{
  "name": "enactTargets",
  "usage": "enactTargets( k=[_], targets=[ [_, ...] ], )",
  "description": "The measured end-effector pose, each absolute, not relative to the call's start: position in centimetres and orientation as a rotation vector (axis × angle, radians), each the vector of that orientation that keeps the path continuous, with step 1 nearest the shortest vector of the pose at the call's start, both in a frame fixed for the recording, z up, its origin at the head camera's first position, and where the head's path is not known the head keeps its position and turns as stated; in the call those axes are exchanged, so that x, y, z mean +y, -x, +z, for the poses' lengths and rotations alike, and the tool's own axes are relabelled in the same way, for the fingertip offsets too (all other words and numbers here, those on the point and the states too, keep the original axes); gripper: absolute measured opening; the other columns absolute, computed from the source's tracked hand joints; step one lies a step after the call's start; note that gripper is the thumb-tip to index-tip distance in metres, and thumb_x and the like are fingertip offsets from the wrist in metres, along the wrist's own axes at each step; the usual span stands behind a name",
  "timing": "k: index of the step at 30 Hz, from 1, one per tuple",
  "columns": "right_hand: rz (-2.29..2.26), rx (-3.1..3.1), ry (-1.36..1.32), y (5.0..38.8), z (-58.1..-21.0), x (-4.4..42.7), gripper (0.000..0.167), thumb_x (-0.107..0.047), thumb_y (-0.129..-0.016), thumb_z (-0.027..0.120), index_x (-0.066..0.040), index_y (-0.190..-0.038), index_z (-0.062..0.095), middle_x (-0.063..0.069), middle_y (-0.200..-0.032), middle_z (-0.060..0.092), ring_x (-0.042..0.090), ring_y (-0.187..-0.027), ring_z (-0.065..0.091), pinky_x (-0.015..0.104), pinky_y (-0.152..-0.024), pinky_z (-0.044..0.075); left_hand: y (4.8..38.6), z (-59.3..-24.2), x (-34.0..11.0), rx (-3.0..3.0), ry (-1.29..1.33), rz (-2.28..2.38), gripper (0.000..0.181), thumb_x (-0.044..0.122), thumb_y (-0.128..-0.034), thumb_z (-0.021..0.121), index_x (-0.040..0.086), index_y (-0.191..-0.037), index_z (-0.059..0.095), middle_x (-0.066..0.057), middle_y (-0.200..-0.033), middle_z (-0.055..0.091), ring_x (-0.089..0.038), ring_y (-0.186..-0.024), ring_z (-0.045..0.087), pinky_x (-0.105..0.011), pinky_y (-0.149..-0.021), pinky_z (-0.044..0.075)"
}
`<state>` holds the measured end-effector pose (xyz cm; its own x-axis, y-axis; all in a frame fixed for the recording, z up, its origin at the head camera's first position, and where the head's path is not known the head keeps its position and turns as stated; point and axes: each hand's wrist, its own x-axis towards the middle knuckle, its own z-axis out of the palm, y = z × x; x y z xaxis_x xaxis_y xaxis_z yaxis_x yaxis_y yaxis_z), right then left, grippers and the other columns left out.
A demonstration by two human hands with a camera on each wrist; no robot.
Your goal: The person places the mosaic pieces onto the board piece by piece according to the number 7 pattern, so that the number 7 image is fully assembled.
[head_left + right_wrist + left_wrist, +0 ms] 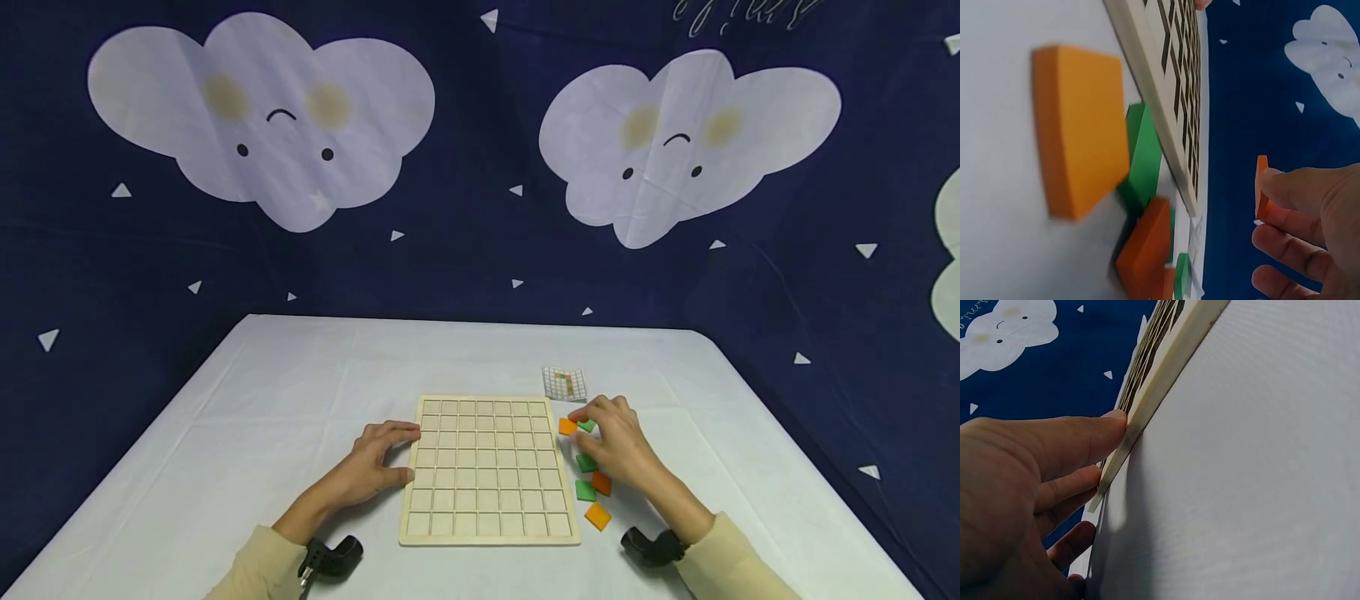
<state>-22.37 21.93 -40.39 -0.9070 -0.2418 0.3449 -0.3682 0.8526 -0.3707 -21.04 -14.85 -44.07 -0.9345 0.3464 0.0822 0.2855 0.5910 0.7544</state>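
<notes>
Board (489,541), wooden, 1 pc, lay flat on the white counter (300,392), near-square, sides running away from the person; 7 rows x 7 cols of shallow cells, each w/ a pale wood floor. R hand (617,437) had its grip pinched on 1 orange tile (1262,187), btwn thumb & fingers, just beside the board's R edge toward the far corner. In the R wrist view I saw that tile edge-on, long line running up-down. Along the same edge, on the counter: 3 green tiles (586,491), 1 yellow-orange tile (598,517) nearest the person, 1 red-orange tile (602,483) just beside a green, plus 1 more orange piece (1163,286), part-hidden. L hand (375,462) had a loose grip, thumb & fingers spread apart, touching the board's L edge. 1 small gridded card (565,384) w/ coloured squares lay by the far R corner; 2 full clouds (262,117) on dark-blue cloth (465,250) behind.
</notes>
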Motion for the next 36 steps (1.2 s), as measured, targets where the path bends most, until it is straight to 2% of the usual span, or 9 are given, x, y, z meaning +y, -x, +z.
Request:
enactTargets(
  k=[23, 36],
  targets=[
    [0.687, -2.677, -0.637, 22.7, -40.8, 17.4, 0.019, -0.017, -0.078, 0.074, -0.012, -0.096, 0.071, 0.0, -0.093, 0.062, 0.014, -0.087, 0.043, 0.033, -0.079, 0.031, 21.0, -44.0, -14.9, 2.756, -0.53, 1.251, 0.054, 0.015, -0.0764, 0.074, 0.009, -0.128, 0.057, -0.002, -0.14, 0.048, -0.026, -0.129, 0.033, -0.054, -0.103, 0.022],
    [0.679, -2.693, -0.692, 23.1, -40.7, 15.1, 0.018, -0.017, -0.08, 0.072, -0.012, -0.097, 0.071, 0.0, -0.091, 0.062, 0.012, -0.082, 0.041, 0.032, -0.077, 0.032, 21.0, -44.0, -14.8, 2.757, -0.525, 1.259, 0.054, 0.014, -0.0759, 0.074, 0.008, -0.127, 0.057, -0.002, -0.14, 0.048, -0.026, -0.129, 0.032, -0.054, -0.103, 0.021]
  ],
)
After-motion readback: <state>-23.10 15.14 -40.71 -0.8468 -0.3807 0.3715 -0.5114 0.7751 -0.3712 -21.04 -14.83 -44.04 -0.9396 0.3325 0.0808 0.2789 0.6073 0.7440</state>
